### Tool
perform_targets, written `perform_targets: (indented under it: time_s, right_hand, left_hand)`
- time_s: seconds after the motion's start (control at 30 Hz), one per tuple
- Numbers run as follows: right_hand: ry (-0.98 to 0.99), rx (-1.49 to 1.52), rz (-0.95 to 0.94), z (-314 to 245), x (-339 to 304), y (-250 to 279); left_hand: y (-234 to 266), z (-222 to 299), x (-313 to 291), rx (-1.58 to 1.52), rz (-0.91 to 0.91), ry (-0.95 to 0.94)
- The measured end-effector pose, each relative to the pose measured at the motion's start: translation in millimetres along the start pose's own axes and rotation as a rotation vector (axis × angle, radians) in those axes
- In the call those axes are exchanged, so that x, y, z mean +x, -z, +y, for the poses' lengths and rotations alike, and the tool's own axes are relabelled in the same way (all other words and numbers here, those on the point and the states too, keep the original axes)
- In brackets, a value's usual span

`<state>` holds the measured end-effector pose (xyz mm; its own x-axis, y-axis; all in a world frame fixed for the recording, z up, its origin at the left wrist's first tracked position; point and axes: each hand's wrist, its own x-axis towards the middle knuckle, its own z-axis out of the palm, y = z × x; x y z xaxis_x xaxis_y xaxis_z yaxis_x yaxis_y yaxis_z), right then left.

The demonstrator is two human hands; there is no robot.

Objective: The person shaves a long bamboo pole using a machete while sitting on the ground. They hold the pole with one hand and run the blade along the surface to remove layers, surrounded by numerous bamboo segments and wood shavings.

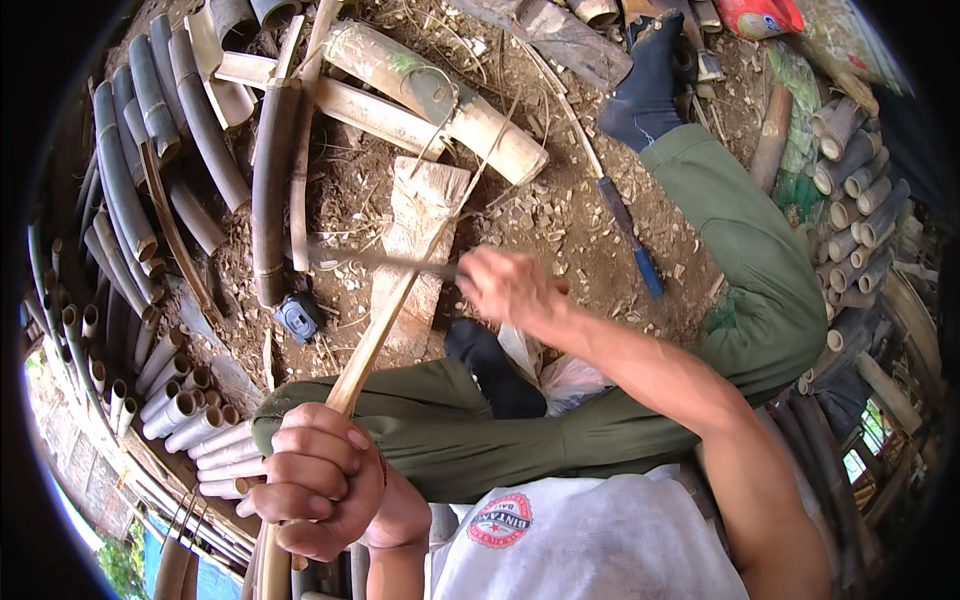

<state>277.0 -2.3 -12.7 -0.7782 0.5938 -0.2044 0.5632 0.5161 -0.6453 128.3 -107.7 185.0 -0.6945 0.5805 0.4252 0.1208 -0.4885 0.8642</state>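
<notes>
My left hand (322, 482) is wrapped round a long pale bamboo strip (372, 350) near my left thigh. The strip slants up and away, passing over a chipped wooden block (422, 205) on the ground. Closed in a fist, my right hand (508, 290) grips a knife (390, 262) just right of the strip. Its dark blade is smeared by motion and points left, crossing the strip above the block. My fingers hide most of the knife's handle. Thin fibres curl off the strip's far end.
Dark bamboo lengths (270, 190) lie to the left, with a thick bamboo tube (440, 100) ahead. A tape measure (298, 318) sits on the dirt. A blue-tipped tool (630, 235) lies near my right foot (645, 95). Cut bamboo pieces (860, 215) are stacked at right.
</notes>
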Motion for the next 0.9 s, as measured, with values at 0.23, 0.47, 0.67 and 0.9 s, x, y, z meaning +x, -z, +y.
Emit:
perform_targets:
  time_s: [0.23, 0.47, 0.67, 0.9]
  right_hand:
    - [0.317, 0.05, 0.348, -5, -1, 0]
    - [0.017, 0.02, 0.026, -4, 2, -2]
    - [-0.314, 0.112, -0.217, 8, 19, -6]
    - [-0.199, -0.109, -0.006, 32, 17, -22]
  left_hand:
    - [1, -2, 1, -0.01, -0.001, -0.009]
    - [-8, -10, 11, 0.251, 0.431, -0.025]
    - [-13, -12, 25, 0.388, 0.572, 0.002]
    - [-7, -16, 34, 0.323, 0.561, 0.049]
